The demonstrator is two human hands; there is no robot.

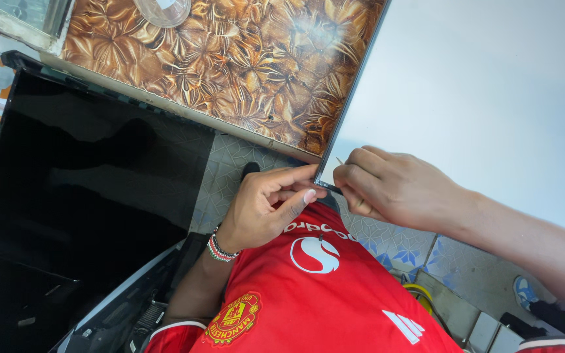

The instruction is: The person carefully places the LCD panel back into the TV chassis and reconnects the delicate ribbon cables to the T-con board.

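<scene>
Left hand (266, 206): fingers curled, thumb and forefinger pinch the near corner of the white panel (479, 85).
Right hand (387, 186): closed on the same corner edge (a thin pale tool shows at its fingertips).
Panel: rests on the brown patterned table (243, 65).
Far left: black screen (80, 189).

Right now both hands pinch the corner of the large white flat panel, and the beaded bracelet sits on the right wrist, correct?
Not quite. In the head view the beaded bracelet is on the left wrist. Both the left hand and right hand do pinch the large white flat panel at its corner.
</scene>
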